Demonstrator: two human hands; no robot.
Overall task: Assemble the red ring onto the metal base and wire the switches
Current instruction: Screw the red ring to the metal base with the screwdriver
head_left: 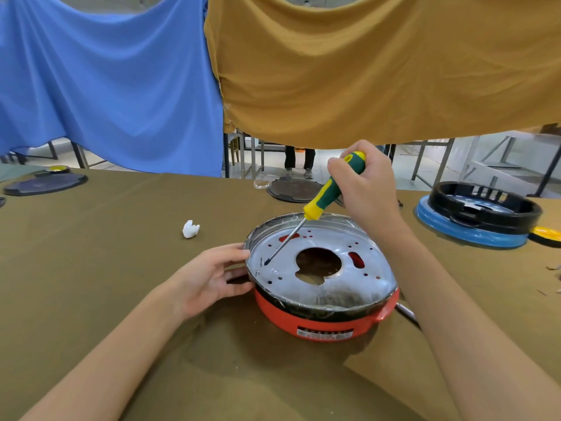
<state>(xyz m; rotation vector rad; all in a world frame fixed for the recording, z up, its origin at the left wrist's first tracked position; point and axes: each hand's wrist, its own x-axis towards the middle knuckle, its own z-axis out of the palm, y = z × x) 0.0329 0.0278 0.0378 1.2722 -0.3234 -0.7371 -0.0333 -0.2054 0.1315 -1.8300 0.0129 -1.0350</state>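
The round metal base [321,262] is shiny silver, dotted with small holes showing red — it sits in a glossy red plastic ring [318,322] bearing a white label. The screwdriver [331,186] has a green-and-yellow handle. Olive-brown cloth covers the bench [106,268]; behind hang a blue sheet [106,80] and a mustard sheet [379,65].
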